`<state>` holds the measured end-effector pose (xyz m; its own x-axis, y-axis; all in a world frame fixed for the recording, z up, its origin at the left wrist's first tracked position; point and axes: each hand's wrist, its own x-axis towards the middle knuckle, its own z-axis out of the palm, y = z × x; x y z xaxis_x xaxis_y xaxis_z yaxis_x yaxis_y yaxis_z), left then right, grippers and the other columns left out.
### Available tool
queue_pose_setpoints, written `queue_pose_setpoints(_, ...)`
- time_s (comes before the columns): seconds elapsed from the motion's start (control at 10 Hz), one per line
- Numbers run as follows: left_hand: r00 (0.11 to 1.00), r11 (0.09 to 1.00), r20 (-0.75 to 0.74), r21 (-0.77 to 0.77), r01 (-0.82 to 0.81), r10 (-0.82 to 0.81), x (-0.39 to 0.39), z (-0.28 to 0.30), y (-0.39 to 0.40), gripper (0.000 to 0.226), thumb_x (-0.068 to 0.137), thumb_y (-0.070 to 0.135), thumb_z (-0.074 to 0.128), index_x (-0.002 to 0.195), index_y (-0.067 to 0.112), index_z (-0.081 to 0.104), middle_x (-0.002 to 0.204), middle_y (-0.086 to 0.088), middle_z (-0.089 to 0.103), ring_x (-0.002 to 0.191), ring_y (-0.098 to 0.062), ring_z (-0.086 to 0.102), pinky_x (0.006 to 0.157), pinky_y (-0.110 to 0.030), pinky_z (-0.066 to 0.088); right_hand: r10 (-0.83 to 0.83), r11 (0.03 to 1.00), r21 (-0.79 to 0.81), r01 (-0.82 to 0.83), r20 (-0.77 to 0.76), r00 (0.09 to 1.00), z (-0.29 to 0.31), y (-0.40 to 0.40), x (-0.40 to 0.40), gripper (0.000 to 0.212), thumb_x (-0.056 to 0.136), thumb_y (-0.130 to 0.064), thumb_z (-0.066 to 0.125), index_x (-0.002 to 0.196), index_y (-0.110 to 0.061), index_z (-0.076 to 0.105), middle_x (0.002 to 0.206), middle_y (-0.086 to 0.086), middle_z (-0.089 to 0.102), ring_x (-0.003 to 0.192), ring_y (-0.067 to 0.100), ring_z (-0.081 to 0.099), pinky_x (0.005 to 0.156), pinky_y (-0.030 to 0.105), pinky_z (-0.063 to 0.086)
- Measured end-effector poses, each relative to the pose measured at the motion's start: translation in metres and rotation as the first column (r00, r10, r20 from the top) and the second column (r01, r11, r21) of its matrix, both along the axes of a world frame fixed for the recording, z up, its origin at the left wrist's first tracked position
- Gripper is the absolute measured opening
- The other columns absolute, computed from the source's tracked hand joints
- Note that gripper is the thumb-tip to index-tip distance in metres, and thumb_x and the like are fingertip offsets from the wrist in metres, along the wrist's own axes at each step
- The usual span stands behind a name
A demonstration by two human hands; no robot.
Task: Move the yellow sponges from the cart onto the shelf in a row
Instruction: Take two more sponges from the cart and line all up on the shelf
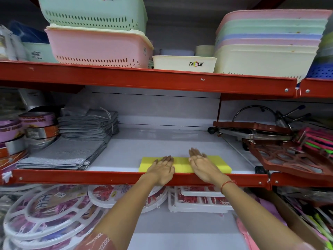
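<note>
While pressed flat at shelf (pixel 126 152) front edge, left hand (pixel 161 170) and right hand (pixel 202 165) fingers extended on yellow sponges (pixel 182 165), gripping nothing, sponge count obscured beneath hands.

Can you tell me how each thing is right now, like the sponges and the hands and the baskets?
yellow sponges: lying flat in a row at the shelf's front edge.
left hand: open, palm down on the sponges.
right hand: open, flat on the sponges, fingers stretched out.
grey cloths: folded and stacked.
pink basket: upright, a green basket stacked on it.
white tub: upright; I can't see inside.
</note>
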<state>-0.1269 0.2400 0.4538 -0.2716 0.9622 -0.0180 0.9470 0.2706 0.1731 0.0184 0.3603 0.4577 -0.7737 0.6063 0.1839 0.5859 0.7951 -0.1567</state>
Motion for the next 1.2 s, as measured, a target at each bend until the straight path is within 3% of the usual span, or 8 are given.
queue_pose_setpoints(0.2, 1.0, 1.0, -0.004, -0.004, -0.001, 0.001, 0.001, 0.0, -0.001, 0.057, 0.102, 0.033, 0.01, 0.155, 0.013, 0.001, 0.164, -0.001, -0.004, 0.151, -0.013, -0.006, 0.125, -0.038, -0.002, -0.146, 0.989, -0.01, 0.146, 0.037, 0.989, 0.017, 0.035, 0.034, 0.053, 0.103, -0.025, 0.018, 0.152, -0.004, 0.014, 0.162, 0.011, 0.007, 0.151, 0.019, 0.005, 0.123, 0.035, 0.006)
queue_pose_setpoints(0.3, 1.0, 1.0, -0.007, -0.005, -0.003, 0.003, 0.001, 0.0, 0.0, 0.057, 0.102, 0.033, 0.01, 0.155, 0.013, 0.001, 0.164, -0.001, -0.004, 0.151, -0.012, -0.006, 0.125, -0.038, -0.002, -0.159, 0.986, -0.029, 0.162, 0.091, 0.983, 0.01, 0.043, 0.047, 0.051, 0.103, -0.023, 0.019, 0.15, -0.004, 0.02, 0.162, 0.012, 0.01, 0.151, 0.02, 0.008, 0.123, 0.036, 0.011)
queue_pose_setpoints(0.4, 1.0, 1.0, -0.005, -0.002, 0.002, -0.002, 0.0, 0.0, 0.0, 0.057, 0.102, 0.034, 0.01, 0.155, 0.013, 0.0, 0.164, -0.001, -0.004, 0.151, -0.012, -0.006, 0.125, -0.037, -0.002, -0.144, 0.986, -0.076, 0.151, 0.091, 0.985, 0.001, 0.041, 0.055, 0.049, 0.103, -0.024, 0.019, 0.143, -0.002, 0.038, 0.162, 0.01, 0.015, 0.149, 0.019, 0.016, 0.122, 0.032, 0.017)
queue_pose_setpoints(0.6, 1.0, 1.0, -0.01, 0.006, -0.001, 0.001, 0.0, -0.002, 0.0, 0.057, 0.102, 0.034, 0.01, 0.155, 0.014, 0.001, 0.164, -0.001, -0.003, 0.151, -0.012, -0.006, 0.125, -0.038, -0.002, -0.18, 0.983, -0.032, 0.18, 0.011, 0.984, -0.007, 0.025, 0.058, 0.044, 0.102, -0.026, 0.023, 0.127, -0.006, 0.053, 0.152, 0.012, 0.039, 0.137, 0.026, 0.042, 0.109, 0.032, 0.034)
queue_pose_setpoints(0.7, 1.0, 1.0, -0.007, 0.004, -0.002, 0.002, 0.0, -0.002, 0.0, 0.057, 0.102, 0.034, 0.01, 0.155, 0.014, 0.001, 0.164, -0.001, -0.004, 0.151, -0.012, -0.006, 0.125, -0.038, -0.002, -0.188, 0.982, -0.018, 0.188, -0.02, 0.982, -0.009, 0.021, 0.056, 0.042, 0.101, -0.025, 0.024, 0.118, -0.007, 0.057, 0.148, 0.012, 0.046, 0.133, 0.025, 0.046, 0.105, 0.033, 0.038)
queue_pose_setpoints(0.9, 1.0, 1.0, -0.002, 0.002, -0.005, 0.005, 0.001, -0.002, 0.0, 0.057, 0.102, 0.034, 0.01, 0.155, 0.014, 0.0, 0.164, 0.0, -0.005, 0.151, -0.012, -0.007, 0.125, -0.037, -0.002, -0.137, 0.99, -0.013, 0.137, -0.027, 0.99, -0.012, 0.01, 0.043, 0.048, 0.102, -0.025, 0.021, 0.139, -0.006, 0.045, 0.155, 0.01, 0.034, 0.145, 0.018, 0.029, 0.118, 0.027, 0.02)
queue_pose_setpoints(1.1, 1.0, 1.0, 0.003, -0.006, -0.018, 0.018, 0.003, 0.0, -0.001, 0.058, 0.102, 0.033, 0.01, 0.155, 0.014, 0.0, 0.164, 0.0, -0.006, 0.151, -0.012, -0.008, 0.125, -0.038, -0.002, -0.161, 0.987, -0.036, 0.159, -0.081, 0.984, -0.014, 0.001, 0.038, 0.054, 0.102, -0.035, 0.017, 0.146, -0.009, 0.034, 0.156, 0.009, 0.032, 0.147, 0.02, 0.024, 0.12, 0.032, 0.017)
queue_pose_setpoints(1.2, 1.0, 1.0, 0.002, -0.008, -0.022, 0.022, 0.004, 0.0, -0.002, 0.058, 0.102, 0.033, 0.01, 0.155, 0.014, 0.0, 0.164, 0.0, -0.006, 0.151, -0.012, -0.008, 0.125, -0.038, -0.002, -0.155, 0.988, -0.016, 0.155, -0.023, 0.988, -0.017, -0.001, 0.037, 0.056, 0.102, -0.037, 0.014, 0.149, -0.01, 0.028, 0.159, 0.008, 0.027, 0.148, 0.02, 0.019, 0.124, 0.033, 0.012)
